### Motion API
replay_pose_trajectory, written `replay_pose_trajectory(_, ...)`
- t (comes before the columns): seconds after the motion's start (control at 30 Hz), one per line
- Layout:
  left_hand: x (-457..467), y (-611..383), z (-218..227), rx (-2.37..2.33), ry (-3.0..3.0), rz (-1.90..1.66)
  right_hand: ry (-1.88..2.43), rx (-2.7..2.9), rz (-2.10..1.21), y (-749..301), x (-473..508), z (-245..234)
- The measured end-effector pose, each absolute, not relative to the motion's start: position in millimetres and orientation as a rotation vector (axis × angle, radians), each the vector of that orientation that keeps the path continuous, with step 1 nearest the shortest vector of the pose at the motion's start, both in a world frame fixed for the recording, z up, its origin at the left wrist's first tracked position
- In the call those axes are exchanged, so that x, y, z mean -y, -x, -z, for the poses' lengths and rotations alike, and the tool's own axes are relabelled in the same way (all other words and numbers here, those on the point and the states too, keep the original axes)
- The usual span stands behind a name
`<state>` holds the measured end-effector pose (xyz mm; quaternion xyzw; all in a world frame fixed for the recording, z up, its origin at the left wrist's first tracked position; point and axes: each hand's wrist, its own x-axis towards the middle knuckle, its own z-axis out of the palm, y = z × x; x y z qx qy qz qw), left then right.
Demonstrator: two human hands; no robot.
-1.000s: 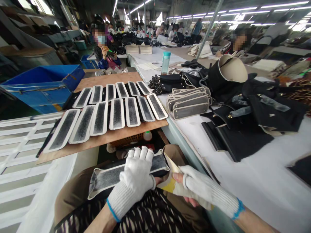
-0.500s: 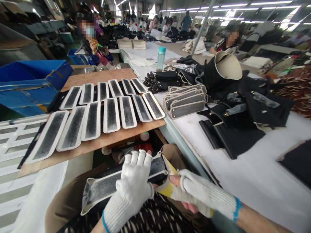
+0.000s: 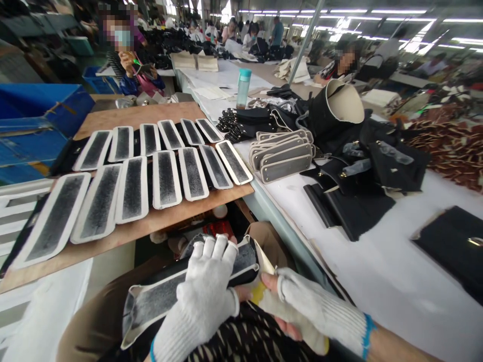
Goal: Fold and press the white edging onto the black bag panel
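Across my lap lies a black bag piece [image 3: 158, 299], its long grey base edged by a raised pale rim. My left hand [image 3: 206, 289], in a white fingerless glove, spans the base, fingers over its far side and thumb at the near side, holding it. My right hand [image 3: 302, 296], gloved likewise, is closed around a cream-and-yellow strip-like piece [image 3: 269, 296]. Its pointed upper part touches the right end of the bag piece; I cannot make out its kind. My right palm hides part of it.
A brown board [image 3: 177, 198] at left carries two rows of grey panels with white borders [image 3: 166, 178]. On the white table [image 3: 377, 271] are stacked grey panels [image 3: 287, 161], black bag parts [image 3: 354, 211] and a teal bottle [image 3: 243, 88]. A blue bin [image 3: 37, 125] stands far left; people sit beyond.
My view has turned slightly to the right. My left hand stays on the bag piece, and my right hand keeps its grip on the cream-and-yellow piece, with little shift.
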<state>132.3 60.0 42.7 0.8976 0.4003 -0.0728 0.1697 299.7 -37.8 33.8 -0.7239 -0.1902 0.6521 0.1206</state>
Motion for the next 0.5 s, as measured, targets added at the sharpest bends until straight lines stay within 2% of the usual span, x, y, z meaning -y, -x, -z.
replay_pose_trajectory(0.27,-62,-131,-44,-1.125,-2.557,0.211,1.932,0.407,-1.808,-287,49,-15)
replay_pose_trajectory(0.5,-63,-131,-39,-1.139,-2.559,0.151,2.014,0.301,-1.787,-270,49,-9)
